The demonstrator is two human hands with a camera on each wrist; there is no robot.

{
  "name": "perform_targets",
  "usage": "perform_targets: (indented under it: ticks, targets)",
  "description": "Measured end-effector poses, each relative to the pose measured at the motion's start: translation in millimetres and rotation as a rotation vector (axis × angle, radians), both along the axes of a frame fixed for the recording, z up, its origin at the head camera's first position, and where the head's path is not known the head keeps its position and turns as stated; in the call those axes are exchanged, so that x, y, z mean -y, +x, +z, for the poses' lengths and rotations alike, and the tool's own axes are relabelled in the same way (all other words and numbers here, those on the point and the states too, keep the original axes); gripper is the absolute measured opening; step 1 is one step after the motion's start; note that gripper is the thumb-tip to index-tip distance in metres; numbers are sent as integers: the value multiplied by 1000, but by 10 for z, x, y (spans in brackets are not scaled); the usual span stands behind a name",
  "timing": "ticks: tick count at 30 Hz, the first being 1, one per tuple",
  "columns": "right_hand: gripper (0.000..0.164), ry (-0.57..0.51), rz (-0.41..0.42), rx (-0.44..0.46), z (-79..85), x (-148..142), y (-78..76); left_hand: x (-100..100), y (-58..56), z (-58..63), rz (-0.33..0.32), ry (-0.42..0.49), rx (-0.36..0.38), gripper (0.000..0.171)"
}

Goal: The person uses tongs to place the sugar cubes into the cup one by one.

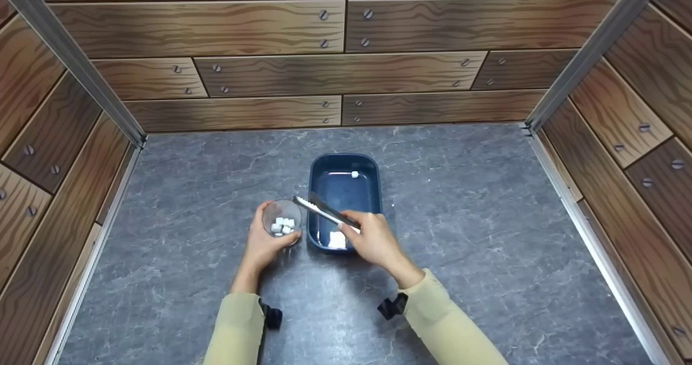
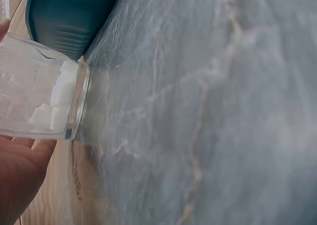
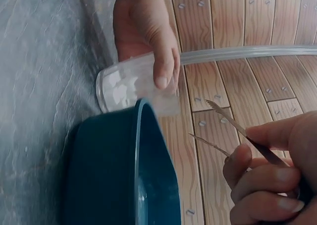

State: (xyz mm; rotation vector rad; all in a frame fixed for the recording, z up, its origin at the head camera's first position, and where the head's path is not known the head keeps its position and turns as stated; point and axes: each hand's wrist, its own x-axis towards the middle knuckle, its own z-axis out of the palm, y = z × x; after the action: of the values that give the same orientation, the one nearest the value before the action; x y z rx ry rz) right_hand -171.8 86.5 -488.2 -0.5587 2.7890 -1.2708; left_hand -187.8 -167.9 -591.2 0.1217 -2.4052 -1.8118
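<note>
My left hand grips a clear glass from its left side, thumb across the near side. Several white cubes lie at the bottom of the glass; the left wrist view shows the glass upright, its base at the grey surface. In my right hand is a pair of metal tongs, held above the blue bin. The tong tips are apart with nothing between them, pointing left near the glass's rim. One white cube sits inside the bin at its far right.
The bin stands close to the right of the glass on a grey marbled surface. Wood-patterned walls rise at the back and both sides, with metal strips along their edges.
</note>
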Motion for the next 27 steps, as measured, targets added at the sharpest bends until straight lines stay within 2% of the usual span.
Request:
perform_targets:
  ticks: [11, 21, 27]
  targets:
    - [30, 16, -159, 40, -91, -189, -114, 5, 7, 10, 2, -12, 24, 97]
    - [36, 159, -261, 71, -220, -308, -282, 10, -2, 6, -4, -18, 35, 97]
    - [39, 230, -293, 65, -207, -350, -413, 11, -3, 6, -2, -19, 29, 96]
